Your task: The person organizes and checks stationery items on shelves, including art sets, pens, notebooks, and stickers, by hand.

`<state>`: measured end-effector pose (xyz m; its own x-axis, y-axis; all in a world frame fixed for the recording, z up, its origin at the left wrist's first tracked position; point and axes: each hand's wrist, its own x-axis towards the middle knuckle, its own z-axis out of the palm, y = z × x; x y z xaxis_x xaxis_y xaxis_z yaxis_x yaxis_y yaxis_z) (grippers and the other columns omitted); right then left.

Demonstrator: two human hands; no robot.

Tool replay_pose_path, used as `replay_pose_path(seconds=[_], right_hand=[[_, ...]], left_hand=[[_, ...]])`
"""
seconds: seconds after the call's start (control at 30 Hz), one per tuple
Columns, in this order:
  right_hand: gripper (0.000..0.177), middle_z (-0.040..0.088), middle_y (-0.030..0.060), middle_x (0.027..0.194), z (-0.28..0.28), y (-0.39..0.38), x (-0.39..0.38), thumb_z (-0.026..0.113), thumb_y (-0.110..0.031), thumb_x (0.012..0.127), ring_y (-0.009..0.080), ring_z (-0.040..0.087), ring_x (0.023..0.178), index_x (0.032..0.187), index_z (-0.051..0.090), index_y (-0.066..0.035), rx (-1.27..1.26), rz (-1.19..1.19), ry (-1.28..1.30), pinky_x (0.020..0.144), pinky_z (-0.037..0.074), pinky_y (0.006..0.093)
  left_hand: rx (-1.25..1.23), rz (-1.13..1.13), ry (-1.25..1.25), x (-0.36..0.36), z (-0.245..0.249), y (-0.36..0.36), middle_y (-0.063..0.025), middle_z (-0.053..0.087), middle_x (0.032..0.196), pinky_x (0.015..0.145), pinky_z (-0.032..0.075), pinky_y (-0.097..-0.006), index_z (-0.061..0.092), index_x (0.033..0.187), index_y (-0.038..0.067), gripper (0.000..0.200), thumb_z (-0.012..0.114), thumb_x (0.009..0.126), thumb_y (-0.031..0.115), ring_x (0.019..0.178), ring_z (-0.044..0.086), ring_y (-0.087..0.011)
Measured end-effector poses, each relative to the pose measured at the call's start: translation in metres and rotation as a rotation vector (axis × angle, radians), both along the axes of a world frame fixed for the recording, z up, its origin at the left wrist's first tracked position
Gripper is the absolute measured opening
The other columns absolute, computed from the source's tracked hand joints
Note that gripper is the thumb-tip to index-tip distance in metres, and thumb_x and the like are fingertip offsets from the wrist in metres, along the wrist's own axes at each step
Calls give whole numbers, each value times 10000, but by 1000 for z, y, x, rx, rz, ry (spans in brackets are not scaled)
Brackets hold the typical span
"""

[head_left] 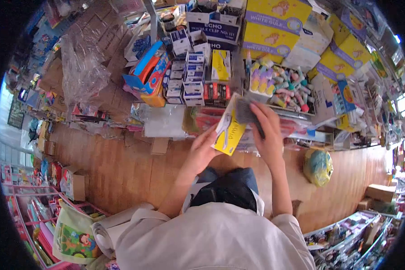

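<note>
My left hand [201, 152] is closed around the lower left edge of a slim yellow and white box [230, 137], held tilted in front of the shelf. My right hand [270, 130] grips a dark grey, cloth-like pad [245, 110], which lies over the box's upper end. The pad is blurred, so its exact kind does not show. A similar yellow box [221, 65] stands on the shelf among stacks of small blue and white boxes [194, 78]. Just beyond my right hand is a tray of colourful capped tubes [293, 90].
Yellow white-glue cartons [274, 38] are stacked at the back, beside dark blue double-clip boxes [213, 32]. Clear plastic wrap [83, 63] hangs at the left. A tied yellow-green bag [318, 167] sits on the wooden floor [121, 180]. Goods racks [346, 234] stand behind me.
</note>
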<state>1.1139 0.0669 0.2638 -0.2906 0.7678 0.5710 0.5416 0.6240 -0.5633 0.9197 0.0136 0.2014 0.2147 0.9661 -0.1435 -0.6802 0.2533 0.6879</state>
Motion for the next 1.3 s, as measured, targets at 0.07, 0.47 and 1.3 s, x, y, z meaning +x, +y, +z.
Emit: replay_pose_path(seconds=[0.07, 0.47, 1.3], right_hand=[[459, 507, 145, 1289, -13, -12, -24, 604, 29, 758, 336, 434, 1234, 1210, 541, -26, 20, 24, -83, 1047, 304, 481], [401, 430, 178, 1375, -35, -13, -54, 533, -33, 803, 363, 344, 1321, 1201, 519, 14, -1, 105, -143, 1094, 180, 557], [462, 370, 186, 1422, -31, -17, -47, 483, 20, 850, 379, 262, 1362, 1309, 444, 0, -54, 186, 3, 1114, 153, 526]], left_hand=[[4, -34, -69, 4, 0, -10, -104, 466, 1331, 973, 435, -452, 373, 1371, 28, 455, 453, 980, 245, 1211, 481, -230], [-1, 83, -12, -2, -25, -53, -93, 432, 1345, 1022, 390, -452, 290, 1420, 71, 460, 394, 1004, 235, 1245, 441, -216], [155, 322, 189, 37, -23, -41, -101, 388, 1363, 1003, 398, -363, 278, 1412, 56, 450, 373, 1011, 238, 1227, 422, -192]])
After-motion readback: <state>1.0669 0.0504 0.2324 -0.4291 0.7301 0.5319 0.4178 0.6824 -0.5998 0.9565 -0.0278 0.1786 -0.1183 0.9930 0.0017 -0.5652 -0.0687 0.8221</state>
